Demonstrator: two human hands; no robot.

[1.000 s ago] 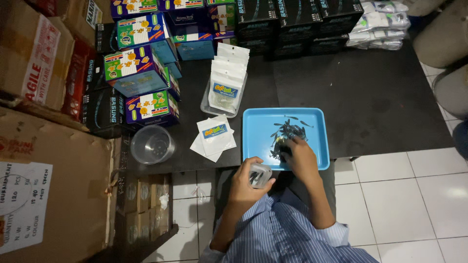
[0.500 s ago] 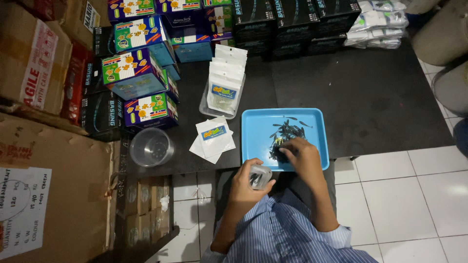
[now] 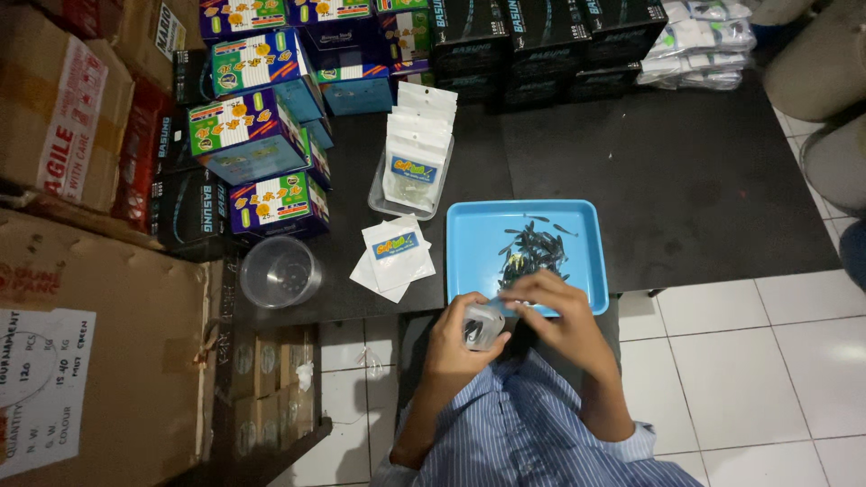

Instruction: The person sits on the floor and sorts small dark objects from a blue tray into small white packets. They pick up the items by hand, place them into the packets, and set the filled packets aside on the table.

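Note:
My left hand (image 3: 456, 347) holds a small clear plastic cup (image 3: 481, 326) just below the table's front edge. My right hand (image 3: 555, 317) sits beside the cup, its fingertips pinched together at the cup's rim over the near edge of a blue tray (image 3: 469, 234). Whether a piece is between the fingers is too small to tell. A heap of small dark pieces (image 3: 532, 248) lies in the middle of the tray.
Flat white pouches (image 3: 395, 251) lie left of the tray, and a clear tub holds more upright pouches (image 3: 415, 162). An empty clear round cup (image 3: 280, 271) stands at the left. Coloured boxes (image 3: 248, 135), black boxes and cardboard cartons crowd the back and left. White floor tiles lie at right.
My right hand has left the heap in the tray and come back toward me, over to the cup in my left hand. The left hand has stayed put.

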